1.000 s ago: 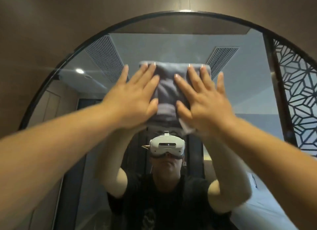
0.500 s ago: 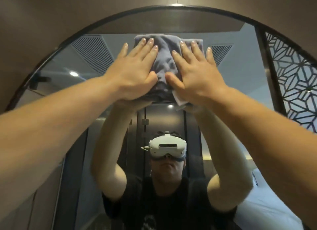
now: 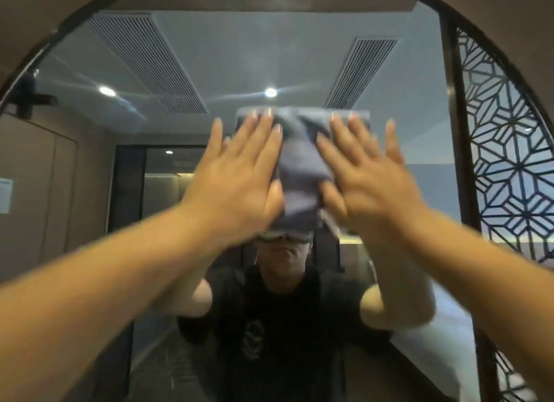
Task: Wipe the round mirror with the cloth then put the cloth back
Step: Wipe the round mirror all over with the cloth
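Note:
The round mirror [image 3: 239, 56] with a thin dark rim fills nearly the whole view. A folded grey-blue cloth [image 3: 301, 173] lies flat against the glass near its middle. My left hand [image 3: 236, 182] presses on the cloth's left part with fingers spread and pointing up. My right hand [image 3: 368, 179] presses on its right part the same way. Both palms hold the cloth to the mirror. The lower edge of the cloth is hidden behind my hands. The hands are blurred by motion.
A brown wall [image 3: 27, 14] surrounds the mirror. The glass reflects a person in a dark shirt [image 3: 281, 326], ceiling vents and lights, and a dark lattice screen [image 3: 506, 161] on the right.
Both hands slid the cloth down the glass from near the mirror's top to its middle. The view has moved closer to the mirror.

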`<move>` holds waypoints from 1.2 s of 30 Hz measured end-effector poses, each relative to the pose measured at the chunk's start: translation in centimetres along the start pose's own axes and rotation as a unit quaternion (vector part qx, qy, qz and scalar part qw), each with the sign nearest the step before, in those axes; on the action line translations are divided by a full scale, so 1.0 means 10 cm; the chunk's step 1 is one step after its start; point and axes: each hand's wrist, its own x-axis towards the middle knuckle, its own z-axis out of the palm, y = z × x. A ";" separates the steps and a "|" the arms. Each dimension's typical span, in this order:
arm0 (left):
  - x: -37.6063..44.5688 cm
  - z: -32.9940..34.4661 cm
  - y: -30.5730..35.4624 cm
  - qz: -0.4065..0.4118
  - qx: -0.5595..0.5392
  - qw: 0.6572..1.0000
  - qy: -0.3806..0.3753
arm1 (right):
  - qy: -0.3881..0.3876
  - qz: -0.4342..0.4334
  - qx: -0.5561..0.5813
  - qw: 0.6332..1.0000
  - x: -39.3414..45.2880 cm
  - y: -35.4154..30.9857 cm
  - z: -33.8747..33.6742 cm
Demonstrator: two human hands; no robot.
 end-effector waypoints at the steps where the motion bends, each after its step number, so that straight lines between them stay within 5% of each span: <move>1: 0.31 -0.08 -0.07 -0.005 0.008 1.000 -0.002 | -0.002 0.013 -0.008 1.000 0.25 0.17 -0.04; 8: 1.47 -0.31 -0.23 -0.015 0.041 0.999 0.018 | -0.002 0.074 -0.035 0.997 1.08 0.87 -0.14; 19: 0.10 0.00 0.31 0.044 -0.030 0.998 0.019 | 0.014 -0.037 0.072 0.997 -0.13 0.08 -0.16; 24: -0.15 -0.01 0.18 0.066 -0.109 0.992 0.012 | -0.035 -0.071 0.046 0.996 -0.33 -0.15 -0.04; 31: -0.18 -0.02 -0.92 -0.178 -0.038 0.982 0.040 | 0.014 0.146 0.037 0.989 0.89 0.66 -0.13; 36: -0.40 0.06 -1.31 -0.219 -0.033 0.975 -0.004 | -0.003 0.182 0.016 0.983 1.17 0.82 -0.20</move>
